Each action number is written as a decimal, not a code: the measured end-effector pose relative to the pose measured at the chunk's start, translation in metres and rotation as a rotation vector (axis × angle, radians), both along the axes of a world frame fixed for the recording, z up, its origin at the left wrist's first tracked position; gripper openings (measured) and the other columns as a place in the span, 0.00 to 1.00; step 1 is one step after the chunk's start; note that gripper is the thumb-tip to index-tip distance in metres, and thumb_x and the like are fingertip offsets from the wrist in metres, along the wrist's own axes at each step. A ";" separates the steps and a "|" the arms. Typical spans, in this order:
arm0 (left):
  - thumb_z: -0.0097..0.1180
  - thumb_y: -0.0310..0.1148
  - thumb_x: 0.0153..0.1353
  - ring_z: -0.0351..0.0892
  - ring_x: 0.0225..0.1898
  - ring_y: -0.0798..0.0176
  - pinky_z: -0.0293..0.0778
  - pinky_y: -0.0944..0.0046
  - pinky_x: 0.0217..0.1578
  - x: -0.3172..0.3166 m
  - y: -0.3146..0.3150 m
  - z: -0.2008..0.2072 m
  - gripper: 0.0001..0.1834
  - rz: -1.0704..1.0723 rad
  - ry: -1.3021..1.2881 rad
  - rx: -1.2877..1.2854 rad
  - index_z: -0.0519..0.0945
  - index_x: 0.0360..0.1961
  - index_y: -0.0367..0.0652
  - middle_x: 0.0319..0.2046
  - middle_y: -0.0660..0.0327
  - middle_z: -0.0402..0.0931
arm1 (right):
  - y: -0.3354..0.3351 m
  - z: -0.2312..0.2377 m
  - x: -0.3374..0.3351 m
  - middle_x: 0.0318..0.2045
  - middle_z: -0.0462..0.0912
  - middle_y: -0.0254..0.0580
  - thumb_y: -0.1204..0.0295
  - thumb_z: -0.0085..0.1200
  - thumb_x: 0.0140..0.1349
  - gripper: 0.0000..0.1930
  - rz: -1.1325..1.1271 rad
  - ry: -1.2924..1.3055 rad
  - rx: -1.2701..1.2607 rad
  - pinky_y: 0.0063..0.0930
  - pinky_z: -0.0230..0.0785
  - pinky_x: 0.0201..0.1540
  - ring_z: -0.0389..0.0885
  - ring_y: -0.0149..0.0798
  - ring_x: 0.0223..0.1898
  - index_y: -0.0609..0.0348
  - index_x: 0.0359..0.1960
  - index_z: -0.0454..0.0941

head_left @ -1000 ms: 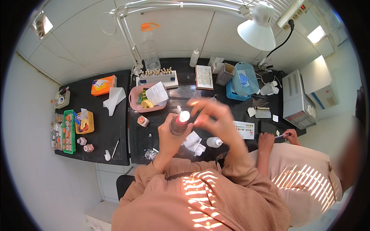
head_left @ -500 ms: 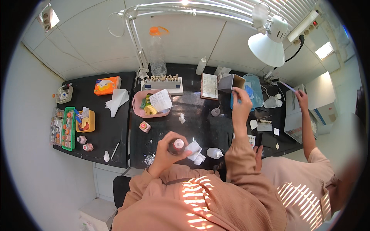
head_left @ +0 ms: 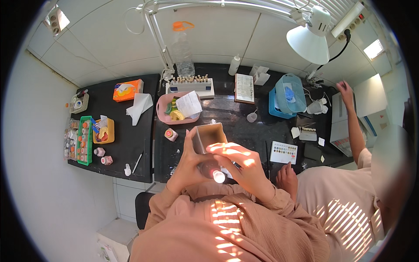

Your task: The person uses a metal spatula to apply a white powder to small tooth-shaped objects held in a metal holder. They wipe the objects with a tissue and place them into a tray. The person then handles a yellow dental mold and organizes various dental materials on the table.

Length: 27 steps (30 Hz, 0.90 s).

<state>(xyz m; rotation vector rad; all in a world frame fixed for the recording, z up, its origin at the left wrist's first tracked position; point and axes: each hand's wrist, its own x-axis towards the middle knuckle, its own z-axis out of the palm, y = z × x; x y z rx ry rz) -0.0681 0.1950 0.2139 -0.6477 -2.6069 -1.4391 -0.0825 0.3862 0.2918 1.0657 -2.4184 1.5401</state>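
Observation:
In front of my body, my left hand [head_left: 187, 163] is closed round a dark bottle [head_left: 207, 167], tilted so its pale cap [head_left: 218, 176] points toward me. The fingers of that hand also lie along the left side of a small open-topped box [head_left: 210, 133], grey outside and brown inside. From the right, my right hand [head_left: 245, 169] has its fingers over the box's near edge, close above the bottle. The inside bottom of the box is partly covered by my fingers. A crumpled white tissue behind my hands is mostly hidden.
A pink basket [head_left: 162, 117], a small pink-labelled bottle [head_left: 170, 134] and a shade-tab rack [head_left: 190, 88] lie beyond my left hand. Blue baskets [head_left: 280, 114] and a colour palette card [head_left: 283, 153] stand to the right. A co-worker's hand [head_left: 286, 180] rests at the table edge.
My right hand has brought the box from beside the blue baskets to my left hand. The bottle has tipped toward me. The co-worker's raised hand no longer shows a thin stick.

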 end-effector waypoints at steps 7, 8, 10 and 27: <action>0.76 0.35 0.33 0.67 0.62 0.46 0.65 0.49 0.63 0.005 0.001 -0.008 0.29 0.126 -0.007 0.181 0.85 0.44 0.46 0.70 0.47 0.42 | -0.008 0.011 0.013 0.48 0.80 0.44 0.68 0.66 0.56 0.19 0.040 -0.316 0.047 0.31 0.77 0.39 0.80 0.42 0.41 0.58 0.49 0.79; 0.78 0.38 0.33 0.66 0.63 0.46 0.65 0.49 0.63 0.006 0.003 -0.010 0.31 0.130 -0.032 0.169 0.85 0.44 0.46 0.70 0.48 0.44 | -0.009 -0.002 0.012 0.47 0.81 0.44 0.70 0.66 0.56 0.17 0.025 -0.342 0.024 0.31 0.76 0.39 0.81 0.42 0.39 0.58 0.47 0.80; 0.80 0.45 0.31 0.65 0.64 0.46 0.63 0.49 0.64 0.010 0.007 -0.012 0.34 0.135 -0.081 0.145 0.86 0.45 0.46 0.69 0.48 0.47 | -0.004 -0.012 0.014 0.44 0.82 0.44 0.73 0.67 0.54 0.15 0.022 -0.329 -0.009 0.31 0.76 0.40 0.82 0.41 0.39 0.60 0.43 0.80; 0.68 0.21 0.41 0.65 0.60 0.44 0.67 0.53 0.59 0.017 0.018 0.004 0.26 0.017 0.126 -0.006 0.88 0.42 0.63 0.60 0.46 0.62 | 0.024 0.024 -0.013 0.38 0.85 0.40 0.75 0.69 0.50 0.12 -0.149 -0.023 -0.075 0.27 0.75 0.36 0.83 0.37 0.37 0.62 0.35 0.80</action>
